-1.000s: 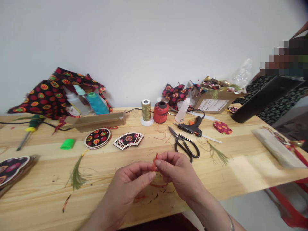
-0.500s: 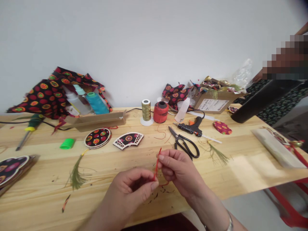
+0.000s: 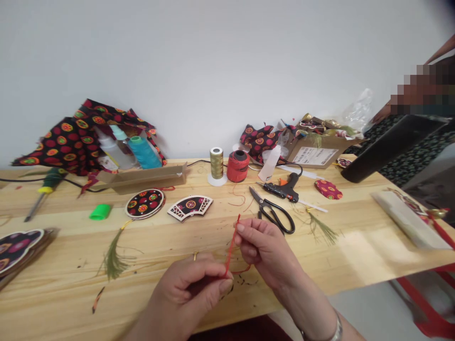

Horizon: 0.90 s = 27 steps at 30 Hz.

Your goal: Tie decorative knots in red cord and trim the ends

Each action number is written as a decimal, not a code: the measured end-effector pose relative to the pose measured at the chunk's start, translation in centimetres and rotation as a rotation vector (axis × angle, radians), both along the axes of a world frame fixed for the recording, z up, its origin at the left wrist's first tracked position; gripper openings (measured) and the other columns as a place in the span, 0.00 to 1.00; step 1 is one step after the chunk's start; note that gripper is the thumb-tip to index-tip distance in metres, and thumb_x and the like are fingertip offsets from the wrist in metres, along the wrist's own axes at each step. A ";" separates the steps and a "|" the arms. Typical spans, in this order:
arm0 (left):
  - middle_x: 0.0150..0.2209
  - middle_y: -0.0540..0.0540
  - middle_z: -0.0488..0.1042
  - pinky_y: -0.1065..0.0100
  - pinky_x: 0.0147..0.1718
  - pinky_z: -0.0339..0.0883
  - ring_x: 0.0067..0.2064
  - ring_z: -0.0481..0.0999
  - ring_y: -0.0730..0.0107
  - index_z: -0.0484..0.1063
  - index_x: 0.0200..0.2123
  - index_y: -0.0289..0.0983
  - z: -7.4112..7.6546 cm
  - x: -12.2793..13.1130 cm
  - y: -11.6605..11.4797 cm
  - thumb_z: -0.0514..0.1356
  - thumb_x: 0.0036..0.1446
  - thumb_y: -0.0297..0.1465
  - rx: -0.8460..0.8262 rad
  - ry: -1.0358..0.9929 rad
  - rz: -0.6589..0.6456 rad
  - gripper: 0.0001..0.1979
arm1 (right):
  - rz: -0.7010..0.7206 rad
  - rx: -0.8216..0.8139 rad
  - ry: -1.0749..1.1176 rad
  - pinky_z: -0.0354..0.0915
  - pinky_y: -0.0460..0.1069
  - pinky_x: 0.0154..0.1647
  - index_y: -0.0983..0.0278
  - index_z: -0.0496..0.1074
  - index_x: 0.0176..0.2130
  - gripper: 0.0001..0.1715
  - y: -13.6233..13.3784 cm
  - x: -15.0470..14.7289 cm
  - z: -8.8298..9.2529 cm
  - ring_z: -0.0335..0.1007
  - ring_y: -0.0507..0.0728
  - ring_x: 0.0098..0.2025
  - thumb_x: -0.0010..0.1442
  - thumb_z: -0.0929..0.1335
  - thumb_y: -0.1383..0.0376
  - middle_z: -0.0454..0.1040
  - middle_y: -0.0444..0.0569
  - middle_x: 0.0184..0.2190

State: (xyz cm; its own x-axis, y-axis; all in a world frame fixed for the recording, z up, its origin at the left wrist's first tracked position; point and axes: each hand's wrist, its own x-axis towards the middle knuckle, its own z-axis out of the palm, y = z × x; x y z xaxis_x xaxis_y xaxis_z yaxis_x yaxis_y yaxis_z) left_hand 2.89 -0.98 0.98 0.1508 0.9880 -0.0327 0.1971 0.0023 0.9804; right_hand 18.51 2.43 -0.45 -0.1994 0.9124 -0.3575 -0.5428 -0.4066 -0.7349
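Red cord (image 3: pixel 232 248) slants up from the left hand (image 3: pixel 188 290) to the right hand (image 3: pixel 266 245), both pinching it.

Far left: yellow-collared screwdriver (image 3: pixel 45 190), lying aslant; green plastic ring (image 3: pixel 100 212) to its right. Behind, turquoise thread cone (image 3: pixel 144 152) leaning beside teal-capped bottle (image 3: pixel 118 133). Labelled cardboard box (image 3: pixel 313 157), heaped full, by white wall (image 3: pixel 199 71); black cylinder (image 3: pixel 387 150) tilted just right of it.

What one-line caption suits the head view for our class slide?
Left hand and right hand hold a red cord above a wooden table.
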 end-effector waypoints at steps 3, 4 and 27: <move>0.22 0.50 0.76 0.72 0.26 0.63 0.25 0.72 0.68 0.78 0.22 0.46 -0.1 -0.3 0.1 0.64 0.44 0.28 0.034 0.051 -0.084 0.06 | -0.011 -0.020 0.016 0.35 0.42 0.15 0.68 0.67 0.23 0.12 0.1 0.0 0.0 0.44 0.41 0.14 0.45 0.73 0.64 0.66 0.40 0.17; 0.22 0.50 0.76 0.71 0.26 0.63 0.25 0.72 0.68 0.79 0.23 0.45 -0.2 -0.4 0.2 0.64 0.45 0.28 0.044 0.072 -0.133 0.06 | -0.014 -0.023 0.019 0.35 0.42 0.15 0.68 0.67 0.23 0.12 0.1 0.0 0.1 0.44 0.41 0.14 0.45 0.73 0.64 0.66 0.40 0.17; 0.22 0.50 0.70 0.73 0.26 0.62 0.25 0.71 0.70 0.73 0.26 0.41 -2.2 -1.5 0.0 0.57 0.55 0.30 0.212 0.348 -0.364 0.07 | -0.029 0.043 0.032 0.35 0.43 0.15 0.70 0.70 0.22 0.11 0.3 0.3 0.3 0.44 0.41 0.13 0.48 0.72 0.64 0.73 0.45 0.20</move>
State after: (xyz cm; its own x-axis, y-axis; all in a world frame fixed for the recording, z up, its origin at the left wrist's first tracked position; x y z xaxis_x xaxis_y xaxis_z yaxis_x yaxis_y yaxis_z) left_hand 1.35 -0.99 -1.19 0.4998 0.8646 0.0528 0.4611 -0.3172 0.8287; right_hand 18.80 2.77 -0.12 -0.1831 0.9323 -0.3118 -0.5772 -0.3587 -0.7336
